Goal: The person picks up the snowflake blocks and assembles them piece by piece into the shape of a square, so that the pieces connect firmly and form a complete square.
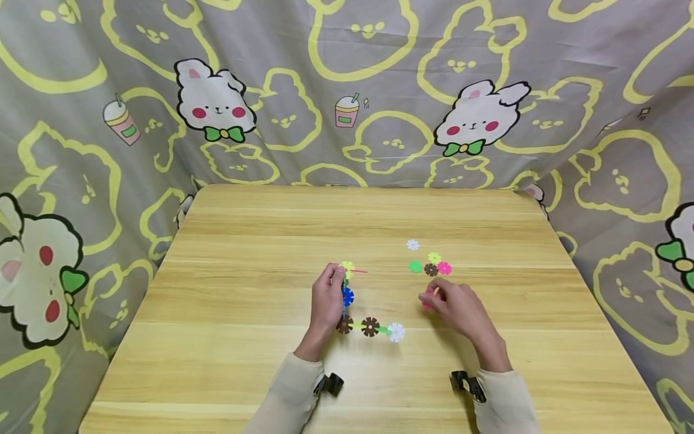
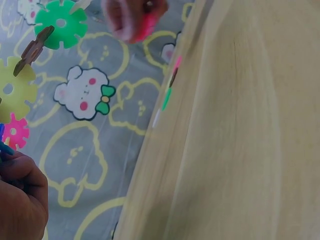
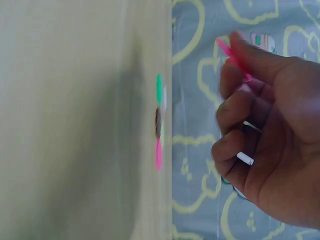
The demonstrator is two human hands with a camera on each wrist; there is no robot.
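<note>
My left hand (image 1: 327,298) grips one side of a chain of notched plastic snowflake discs. Along that chain are a yellow disc (image 1: 347,267), a blue disc (image 1: 349,296), a brown disc (image 1: 371,327) and, at its free end, a white disc (image 1: 396,333). A pink disc (image 2: 16,131) also shows in it in the left wrist view. To the right, my right hand (image 1: 461,307) pinches a loose pink disc (image 3: 234,59) between thumb and index finger. A small white piece (image 3: 245,158) peeks out between its other curled fingers; its full shape is hidden.
Loose discs lie beyond my right hand: white (image 1: 412,245), green (image 1: 415,266), brown (image 1: 431,269), yellow (image 1: 435,257) and pink (image 1: 444,267). The wooden table (image 1: 228,241) is bordered at the back and sides by a patterned curtain (image 1: 303,120).
</note>
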